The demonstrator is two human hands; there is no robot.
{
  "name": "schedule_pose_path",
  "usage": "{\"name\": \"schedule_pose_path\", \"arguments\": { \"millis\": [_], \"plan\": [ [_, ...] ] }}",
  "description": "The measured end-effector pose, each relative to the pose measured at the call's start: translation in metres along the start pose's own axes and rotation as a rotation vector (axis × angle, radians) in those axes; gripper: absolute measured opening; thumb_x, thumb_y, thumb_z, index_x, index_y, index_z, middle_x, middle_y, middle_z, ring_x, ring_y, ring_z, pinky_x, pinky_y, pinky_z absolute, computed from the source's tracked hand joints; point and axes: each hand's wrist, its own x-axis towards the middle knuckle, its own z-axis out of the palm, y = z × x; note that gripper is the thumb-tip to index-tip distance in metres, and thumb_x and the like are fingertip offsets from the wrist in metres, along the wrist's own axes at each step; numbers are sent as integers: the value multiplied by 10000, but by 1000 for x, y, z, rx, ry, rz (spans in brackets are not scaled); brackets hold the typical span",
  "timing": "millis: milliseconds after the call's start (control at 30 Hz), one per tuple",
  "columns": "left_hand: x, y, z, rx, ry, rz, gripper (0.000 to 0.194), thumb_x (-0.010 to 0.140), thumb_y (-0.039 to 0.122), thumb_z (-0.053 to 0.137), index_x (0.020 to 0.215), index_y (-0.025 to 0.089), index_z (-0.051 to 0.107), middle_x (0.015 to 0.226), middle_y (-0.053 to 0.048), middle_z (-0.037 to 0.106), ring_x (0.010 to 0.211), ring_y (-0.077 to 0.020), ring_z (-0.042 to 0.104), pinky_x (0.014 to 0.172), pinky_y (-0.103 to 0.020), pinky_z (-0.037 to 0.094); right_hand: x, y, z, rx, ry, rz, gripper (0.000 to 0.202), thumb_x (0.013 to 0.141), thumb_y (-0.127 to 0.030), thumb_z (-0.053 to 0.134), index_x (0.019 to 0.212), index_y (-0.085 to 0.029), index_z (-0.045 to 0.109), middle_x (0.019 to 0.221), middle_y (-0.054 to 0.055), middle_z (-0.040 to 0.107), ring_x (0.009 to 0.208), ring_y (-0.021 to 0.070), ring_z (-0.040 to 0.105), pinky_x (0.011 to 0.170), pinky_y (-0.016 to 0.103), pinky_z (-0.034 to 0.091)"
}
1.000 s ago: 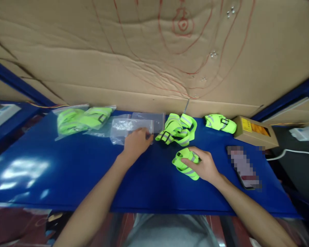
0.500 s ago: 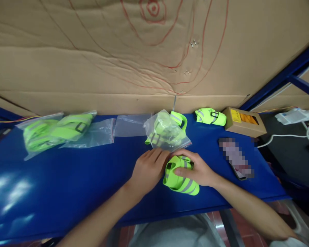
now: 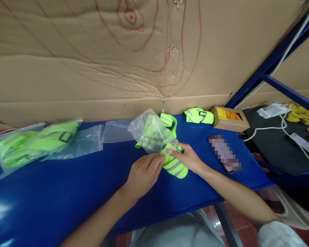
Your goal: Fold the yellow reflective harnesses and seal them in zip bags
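My right hand [image 3: 189, 157] is closed around a rolled neon-yellow reflective strap [image 3: 177, 167] with grey stripes, its thumb on top. The roll's far end meets the mouth of a clear zip bag [image 3: 144, 125]. On the bag's near edge, beside the roll, the fingers of my left hand [image 3: 145, 171] are pinched together; the fingertips are partly hidden. Beneath and behind the bag lies another loose neon strap [image 3: 171, 123], seen partly through the plastic.
Bagged neon straps [image 3: 38, 140] and clear bags [image 3: 115, 132] lie at the left on the blue table [image 3: 67, 192]. At the back stand another rolled strap [image 3: 199, 116] and a cardboard box [image 3: 230, 118]. A phone [image 3: 224, 152] lies right; a cardboard wall [image 3: 79, 75] rises behind.
The rolled strap in my right hand has moved forward to the bag's mouth. My left fingers have come to the bag's near edge. The view has shifted to the right.
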Motion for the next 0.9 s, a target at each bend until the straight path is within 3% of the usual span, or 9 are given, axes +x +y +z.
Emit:
{"name": "schedule_pose_path", "arguments": {
  "millis": [267,400,467,567,633,700,800,900],
  "plan": [
    [3,-11,0,297,34,8,117,979,140,613,1089,176,622,898,-38,722,719,-199,668,674,-326,485,9,6,8,167,82,12,442,728,-561,832,967,-192,795,989,38,787,913,237,719,873,361,553],
    [0,-7,9,248,-9,132,213,967,64,573,1160,145,614,988,-74,740,838,-216,703,743,-341,507,11,7,11,205,141,-11,487,747,-598,805,1008,-187,791,975,40,787,867,231,720,789,347,566],
    [-2,-2,12,139,-32,106,222,988,91,555,1192,165,605,1018,-72,733,884,-215,705,773,-341,522,12,8,11,212,159,-20,510,764,-614,786,1022,-174,785,941,46,788,815,226,719,732,340,569],
    [-2,1,12,-196,-42,-243,114,1015,270,579,1111,210,595,944,-37,675,829,-188,681,739,-327,546,13,8,9,200,193,-56,519,807,-626,745,1054,-170,776,938,51,791,790,224,723,711,340,578],
    [0,2,12,-530,-27,-572,260,974,432,634,1088,217,545,951,-24,618,781,-168,662,675,-312,572,13,8,7,176,213,-101,512,846,-622,710,1099,-181,769,995,56,795,839,237,733,751,357,590],
    [3,4,14,-890,-18,-799,478,895,557,696,1162,231,470,1092,-44,596,832,-172,678,676,-332,617,11,7,5,134,223,-169,492,857,-603,710,1127,-195,767,1066,58,795,926,258,737,835,385,593],
    [7,10,17,-1273,-42,-935,744,803,618,771,1302,278,336,1334,-101,564,1015,-230,703,765,-408,658,5,6,6,47,207,-294,441,851,-542,746,1145,-214,770,1151,56,785,1062,283,721,971,414,563],
    [11,18,17,-1383,-35,-1021,786,827,567,781,1375,316,276,1431,-120,554,1127,-266,689,817,-438,658,-1,5,7,-39,160,-397,411,867,-492,752,1183,-229,762,1190,58,776,1100,287,717,1003,414,552]
  ]
}}
